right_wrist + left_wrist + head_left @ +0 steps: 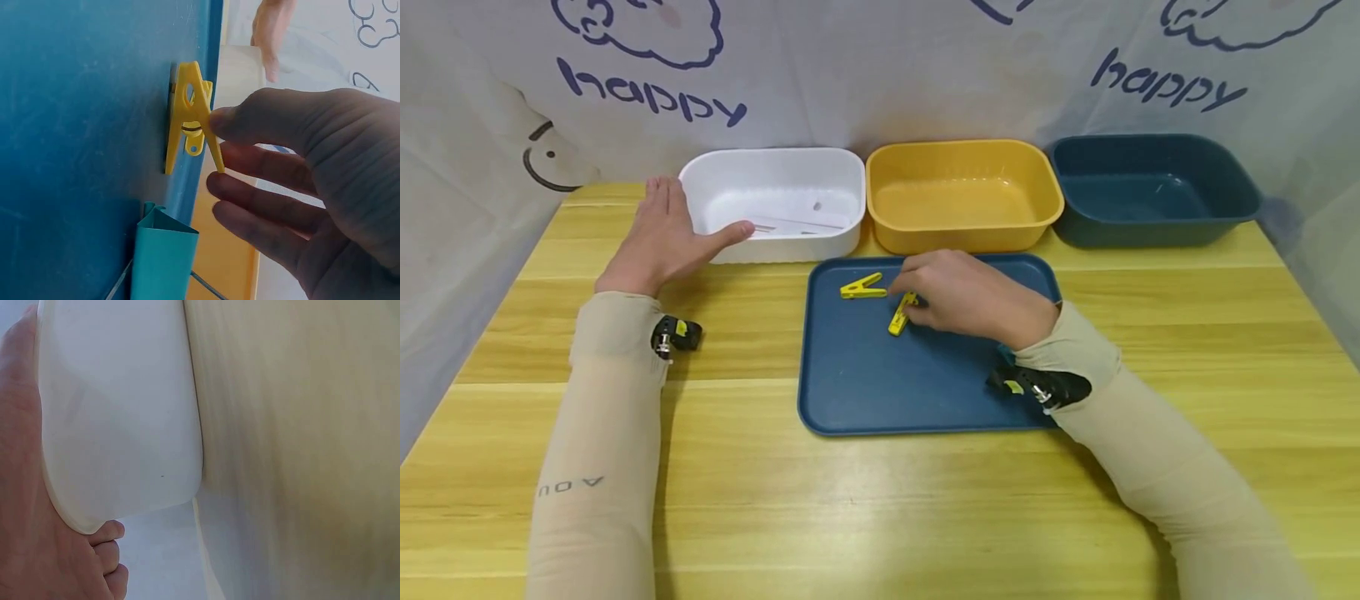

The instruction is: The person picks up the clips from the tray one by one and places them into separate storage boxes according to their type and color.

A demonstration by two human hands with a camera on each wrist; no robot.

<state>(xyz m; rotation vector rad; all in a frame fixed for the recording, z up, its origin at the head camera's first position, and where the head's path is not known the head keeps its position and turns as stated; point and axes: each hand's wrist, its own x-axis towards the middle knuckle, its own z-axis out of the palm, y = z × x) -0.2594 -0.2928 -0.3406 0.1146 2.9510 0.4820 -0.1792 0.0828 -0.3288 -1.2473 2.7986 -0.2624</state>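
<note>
My right hand (966, 293) reaches over the blue tray (865, 392) and pinches one yellow clothespin (898, 321) between thumb and fingers. In the right wrist view this clothespin (178, 125) stands on its side, the thumb against one leg. A second yellow clothespin (863, 287) lies just left of it on the tray. Under the right wrist, a teal binder clip (164, 262) with wire handles is mostly hidden in the head view. My left hand (662, 237) rests on the left end of the white bin (797, 248), fingers along its outside and thumb over the front rim.
Beside the white bin, a yellow bin (966, 240) and a dark teal bin (1150, 233) stand in a row behind the tray. Thin pale pieces (797, 227) lie in the white bin. A printed cloth (917, 75) hangs behind the wooden table (737, 517).
</note>
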